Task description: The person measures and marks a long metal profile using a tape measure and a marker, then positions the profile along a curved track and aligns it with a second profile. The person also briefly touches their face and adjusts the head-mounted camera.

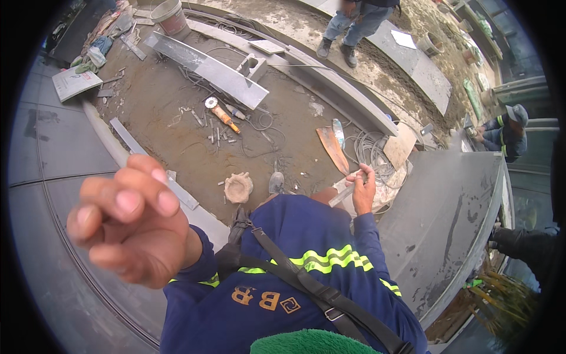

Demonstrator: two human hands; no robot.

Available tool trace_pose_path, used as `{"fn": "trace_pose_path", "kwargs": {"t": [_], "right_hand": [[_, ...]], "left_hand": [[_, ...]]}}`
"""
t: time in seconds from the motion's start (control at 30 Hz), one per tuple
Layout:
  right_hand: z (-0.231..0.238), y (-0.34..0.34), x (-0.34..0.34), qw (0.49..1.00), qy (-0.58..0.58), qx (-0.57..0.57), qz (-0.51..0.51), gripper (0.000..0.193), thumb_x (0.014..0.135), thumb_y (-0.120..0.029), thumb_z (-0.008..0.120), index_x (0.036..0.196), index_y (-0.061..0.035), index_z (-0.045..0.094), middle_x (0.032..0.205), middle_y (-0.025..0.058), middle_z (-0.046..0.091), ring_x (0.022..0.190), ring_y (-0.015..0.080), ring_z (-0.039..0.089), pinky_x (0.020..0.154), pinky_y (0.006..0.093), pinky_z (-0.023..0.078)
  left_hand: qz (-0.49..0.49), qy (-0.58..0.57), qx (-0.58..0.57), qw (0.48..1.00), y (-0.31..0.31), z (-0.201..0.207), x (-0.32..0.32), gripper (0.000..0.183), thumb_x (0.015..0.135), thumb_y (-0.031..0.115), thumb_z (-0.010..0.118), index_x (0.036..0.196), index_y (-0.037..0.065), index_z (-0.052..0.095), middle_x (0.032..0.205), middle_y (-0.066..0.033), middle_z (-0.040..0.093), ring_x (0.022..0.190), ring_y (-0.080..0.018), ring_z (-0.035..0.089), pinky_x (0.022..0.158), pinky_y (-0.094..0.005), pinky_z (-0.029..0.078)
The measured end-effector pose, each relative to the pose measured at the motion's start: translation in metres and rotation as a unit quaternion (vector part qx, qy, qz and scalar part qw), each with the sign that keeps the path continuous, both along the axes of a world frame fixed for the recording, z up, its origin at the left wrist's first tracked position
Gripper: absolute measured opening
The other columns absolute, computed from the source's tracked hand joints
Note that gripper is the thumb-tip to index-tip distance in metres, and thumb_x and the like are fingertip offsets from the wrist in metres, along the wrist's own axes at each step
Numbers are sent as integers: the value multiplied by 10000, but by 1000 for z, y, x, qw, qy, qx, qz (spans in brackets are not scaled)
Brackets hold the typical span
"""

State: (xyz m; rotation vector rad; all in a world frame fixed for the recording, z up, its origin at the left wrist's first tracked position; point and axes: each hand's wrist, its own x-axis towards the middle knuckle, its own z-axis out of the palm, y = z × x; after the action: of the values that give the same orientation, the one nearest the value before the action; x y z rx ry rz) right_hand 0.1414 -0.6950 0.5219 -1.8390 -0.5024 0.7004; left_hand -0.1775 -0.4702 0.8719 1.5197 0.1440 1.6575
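Observation:
My left hand (132, 218) is raised close to the camera at the left, its fingers loosely curled and apart with nothing between them. Low in front of me on the right, my right hand (364, 192) grips a narrow, flat, pale grey strip (341, 197) between thumb and fingers. Past the hands, an orange angle grinder (224, 117) with a pale disc lies on the dirt, and several small grey offcuts (216, 133) are scattered beside it. A long grey stone slab (203, 68) is propped beyond the grinder, close to a pale hollow block (253, 66).
Near my feet sits a rough clay-coloured bowl shape (238, 187). Coiled cable (372, 150) and a brown board (333, 150) lie to the right, before a large grey slab surface (448, 206). A bucket (170, 19) stands far left. Two other people (356, 26) are beyond.

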Motion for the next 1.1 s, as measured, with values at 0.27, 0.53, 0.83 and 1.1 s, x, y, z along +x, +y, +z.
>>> {"fn": "trace_pose_path", "kwargs": {"t": [0.27,0.53,0.83,1.1], "right_hand": [[-17,114,32,986,-30,-101,130,518,952,-37,600,1465,-110,589,975,121,765,824,190,707,747,359,563],[-48,246,57,936,-127,-142,296,278,943,-237,733,1115,-19,744,1033,225,779,991,388,752,890,437,568],[-86,353,148,901,205,-277,264,316,974,-309,706,1185,-78,748,1028,205,774,978,383,739,895,463,579],[-241,338,232,864,-157,-386,283,369,962,-365,682,1161,-64,755,1077,174,807,990,420,764,931,491,581]], "left_hand": [[-21,566,-304,766,24,-172,-20,365,1064,317,678,1312,49,677,1111,-148,762,974,-286,749,895,-426,579],[-47,845,-275,457,35,-259,-29,331,1009,247,606,1289,105,711,1090,-227,775,1055,-446,739,882,-576,576],[-175,862,-401,254,34,-236,22,330,933,228,644,1126,9,799,1158,-287,765,1129,-474,726,970,-535,583],[-126,796,-503,312,-86,-360,-59,355,1012,233,618,1216,-26,750,1176,-255,777,1087,-404,757,940,-479,595]]}}
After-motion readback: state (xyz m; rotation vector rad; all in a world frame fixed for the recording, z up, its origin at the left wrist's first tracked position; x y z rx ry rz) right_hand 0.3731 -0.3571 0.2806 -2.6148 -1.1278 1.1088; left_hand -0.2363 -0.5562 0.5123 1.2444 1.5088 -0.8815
